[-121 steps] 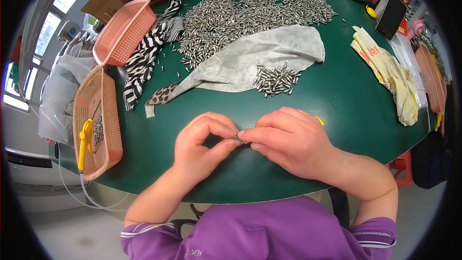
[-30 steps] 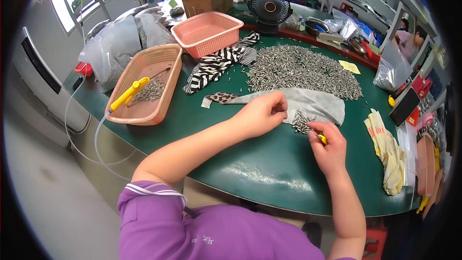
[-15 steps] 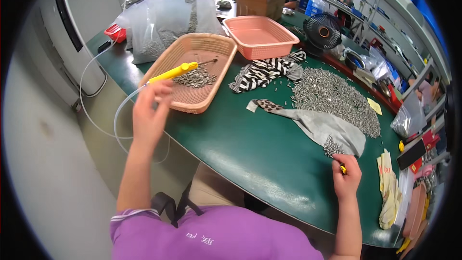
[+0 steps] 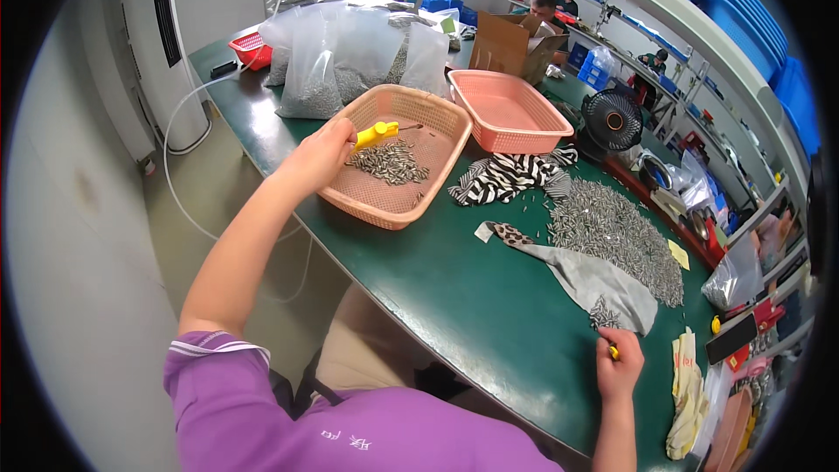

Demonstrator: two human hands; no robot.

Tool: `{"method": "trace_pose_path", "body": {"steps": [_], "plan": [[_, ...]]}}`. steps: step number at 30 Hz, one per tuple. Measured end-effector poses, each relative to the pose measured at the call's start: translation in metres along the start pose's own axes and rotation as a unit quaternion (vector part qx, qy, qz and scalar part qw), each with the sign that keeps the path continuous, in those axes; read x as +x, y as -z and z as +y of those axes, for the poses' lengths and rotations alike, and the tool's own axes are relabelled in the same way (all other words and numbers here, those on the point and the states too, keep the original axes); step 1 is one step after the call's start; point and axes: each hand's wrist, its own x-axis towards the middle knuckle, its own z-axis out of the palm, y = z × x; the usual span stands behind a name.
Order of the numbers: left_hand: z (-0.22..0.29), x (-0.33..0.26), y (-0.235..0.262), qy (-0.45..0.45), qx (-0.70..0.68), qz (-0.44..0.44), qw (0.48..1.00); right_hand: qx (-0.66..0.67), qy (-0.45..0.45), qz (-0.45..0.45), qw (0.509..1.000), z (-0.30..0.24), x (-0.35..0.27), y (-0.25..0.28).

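A yellow air blow gun [image 4: 377, 134] with a thin dark nozzle is gripped in my left hand [image 4: 325, 156], whose fingers are wrapped round it. It hangs over the beige-pink mesh basket [image 4: 381, 215], where a heap of small metal parts [image 4: 391, 163] lies. My right hand [image 4: 620, 364] is closed on a small yellow-ended thing [image 4: 614, 352]; its kind is hidden by the fingers. Just beyond that hand, a small cluster of metal parts [image 4: 604, 313] sits at the near end of a grey cloth [image 4: 587, 278]. Farther back spreads a large pile of similar metal parts [image 4: 614, 232].
Behind the basket stand clear bags of parts [image 4: 315, 87], a pink basket [image 4: 517, 142], a cardboard box [image 4: 507, 45] and a black fan [image 4: 611, 120]. A zebra-striped cloth [image 4: 507, 178] lies mid-table. Pale gloves [image 4: 687, 393] rest at the right. People sit in the background.
My left hand has closed round the air blow gun, where its fingers were looser before, and reached closer to the basket. My right hand keeps its grip beside the grey cloth. The view has shifted.
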Motion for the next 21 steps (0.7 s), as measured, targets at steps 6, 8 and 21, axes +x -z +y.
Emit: {"method": "trace_pose_path", "body": {"steps": [6,8,21], "plan": [[-0.047,0.028,0.007,-0.052,-0.043,0.111,0.992,0.021,-0.022,-0.005,1.0,-0.003,-0.001,0.002],[-0.055,0.038,0.01,-0.004,-0.073,0.119,0.99,0.025,-0.017,-0.012,0.999,-0.003,0.0,0.002],[-0.075,0.054,-0.012,-0.01,-0.057,0.132,0.99,-0.005,0.041,-0.07,0.997,-0.016,0.006,-0.006]]}}
